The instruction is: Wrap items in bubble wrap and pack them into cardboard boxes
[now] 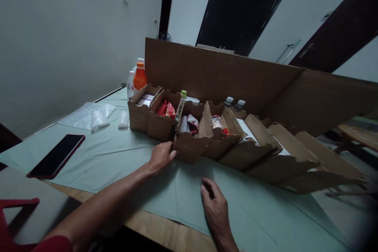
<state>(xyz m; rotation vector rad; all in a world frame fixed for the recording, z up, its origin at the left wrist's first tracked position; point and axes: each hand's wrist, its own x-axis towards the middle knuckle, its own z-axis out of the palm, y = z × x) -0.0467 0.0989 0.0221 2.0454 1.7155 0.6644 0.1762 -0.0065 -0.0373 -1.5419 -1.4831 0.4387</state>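
A row of open-topped cardboard boxes with scalloped rims runs diagonally across the table. My left hand is at the lower left corner of one cardboard box, its thumb against the front and its other fingers wrapped around the side, partly hidden. That box holds a red-and-white packet and a pale item beside it. To its left, another box contains red packets. My right hand rests on the green cloth in front of the row, its fingers loosely curled, thumb apart, nothing in them.
A phone lies at the left, near clear bubble wrap. Bottles, one with orange contents, stand at the back left. A tall cardboard panel rises behind the boxes. The wooden table edge shows in front.
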